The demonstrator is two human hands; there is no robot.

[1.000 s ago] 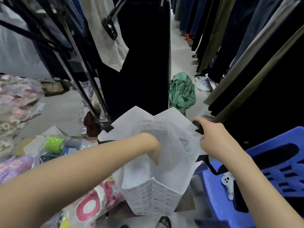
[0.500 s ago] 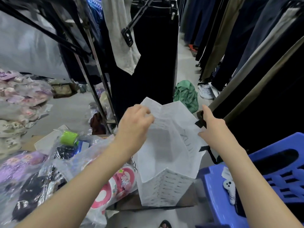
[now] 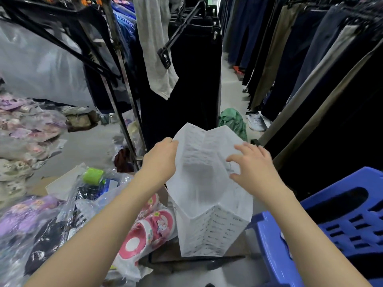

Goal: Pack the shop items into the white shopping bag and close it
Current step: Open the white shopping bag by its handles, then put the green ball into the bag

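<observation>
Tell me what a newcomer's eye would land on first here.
A tall white printed shopping bag stands open at the centre. The left hand grips its left rim, and the right hand is at its right rim with fingers spread. Just left of the bag lie pink cartoon-print slippers in clear plastic, and a blue slotted plastic stool sits at the right.

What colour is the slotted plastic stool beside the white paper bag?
Blue; the slotted plastic stool shows best in the head view.
</observation>
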